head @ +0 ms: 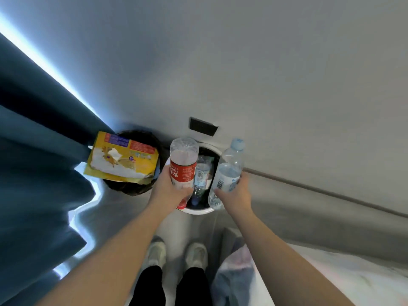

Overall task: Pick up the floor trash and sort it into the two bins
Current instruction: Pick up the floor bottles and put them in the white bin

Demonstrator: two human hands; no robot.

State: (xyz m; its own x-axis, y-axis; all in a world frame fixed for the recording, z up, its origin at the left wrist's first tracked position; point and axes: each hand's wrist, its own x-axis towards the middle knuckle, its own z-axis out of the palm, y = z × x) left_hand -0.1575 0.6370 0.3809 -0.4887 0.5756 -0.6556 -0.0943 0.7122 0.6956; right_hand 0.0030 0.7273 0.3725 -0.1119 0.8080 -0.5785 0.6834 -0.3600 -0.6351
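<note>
My left hand (170, 188) grips a red-labelled bottle (183, 166) and my right hand (237, 194) a clear bottle (228, 173), both over the white bin (199, 211). I judge the drop is next: loosen both grips so they fall among the bottles inside, not into the dark bin (132, 188) left of it.

A red-labelled clear bottle (183, 171) and a blue-capped clear bottle (227, 173) are each held tilted over the white bin (198, 211), which already contains bottles, while the black bin (134, 188) just to its left is topped by a yellow carton (123, 157).
</note>
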